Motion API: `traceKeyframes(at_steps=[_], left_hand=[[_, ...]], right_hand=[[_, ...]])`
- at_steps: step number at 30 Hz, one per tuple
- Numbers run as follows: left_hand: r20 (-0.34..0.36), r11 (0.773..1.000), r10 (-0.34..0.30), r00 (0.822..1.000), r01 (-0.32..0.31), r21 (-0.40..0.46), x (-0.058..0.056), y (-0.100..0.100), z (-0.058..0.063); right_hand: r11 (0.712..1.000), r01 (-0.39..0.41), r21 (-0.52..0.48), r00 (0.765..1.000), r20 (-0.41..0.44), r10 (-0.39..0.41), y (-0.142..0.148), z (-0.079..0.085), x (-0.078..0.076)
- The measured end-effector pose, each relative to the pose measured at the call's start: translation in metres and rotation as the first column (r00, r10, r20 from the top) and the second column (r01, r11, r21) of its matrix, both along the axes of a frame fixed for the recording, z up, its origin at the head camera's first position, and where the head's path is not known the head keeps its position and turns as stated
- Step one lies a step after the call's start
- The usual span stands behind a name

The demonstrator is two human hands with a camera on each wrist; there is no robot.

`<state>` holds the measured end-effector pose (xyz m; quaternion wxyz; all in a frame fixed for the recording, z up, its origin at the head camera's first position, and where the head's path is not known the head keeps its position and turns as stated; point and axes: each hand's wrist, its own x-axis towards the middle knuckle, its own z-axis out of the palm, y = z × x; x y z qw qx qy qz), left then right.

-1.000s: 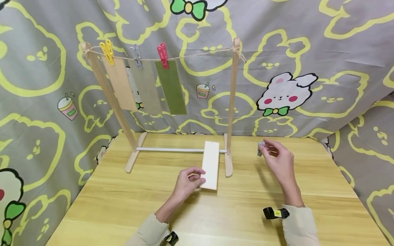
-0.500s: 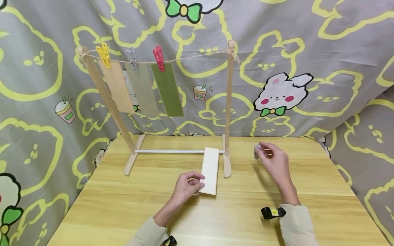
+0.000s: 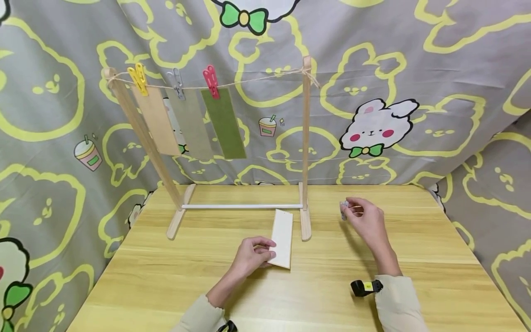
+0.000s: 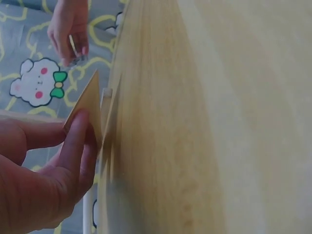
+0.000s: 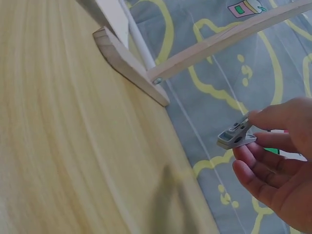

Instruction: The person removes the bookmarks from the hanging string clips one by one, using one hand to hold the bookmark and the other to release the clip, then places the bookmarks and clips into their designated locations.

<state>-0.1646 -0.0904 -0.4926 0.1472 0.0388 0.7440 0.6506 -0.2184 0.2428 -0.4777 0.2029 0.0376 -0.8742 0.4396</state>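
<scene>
My left hand pinches the left edge of a cream rectangular card, with a tiny hole near its top, in the head view. In the left wrist view the card shows edge-on between thumb and fingers, above the wooden table. To the right, my right hand pinches a small grey clothespin by its handles, its nose pointing away from the fingers. A twine line carries a peach card, a grey card and a green card, under yellow, grey and red clothespins.
A wooden rack holds the twine between its left post and right post. A white rod joins its feet low over the table. Behind hangs a grey patterned curtain.
The cream card has come slightly nearer to me, off the white rod in the head view. My right hand with the clothespin has shifted slightly left and down; the head view has tilted a little.
</scene>
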Motion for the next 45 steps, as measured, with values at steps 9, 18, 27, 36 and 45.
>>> traceKeyframes(at_steps=[9,18,27,36,45], left_hand=[[0.04,0.999,-0.02,0.999,0.019,0.042,0.001,0.003,-0.003],[0.004,1.0,-0.024,1.0,0.024,-0.002,0.002,0.006,-0.003],[-0.111,0.976,-0.081,0.991,0.056,-0.212,0.007,0.001,0.004],[-0.15,0.95,-0.165,0.975,0.116,-0.291,0.009,-0.003,0.012],[-0.14,0.946,-0.244,0.96,0.203,-0.254,0.012,-0.006,0.013]], right_hand=[[0.998,-0.018,0.064,0.996,0.093,0.012,0.002,-0.007,-0.001],[0.99,-0.035,0.134,0.979,0.205,0.007,0.003,-0.01,-0.001],[0.984,-0.057,0.17,0.952,0.306,0.002,0.001,-0.014,-0.005],[0.973,-0.048,0.225,0.955,0.295,-0.022,0.001,-0.018,-0.004],[0.97,-0.032,0.242,0.955,0.292,-0.042,0.001,-0.022,0.001]])
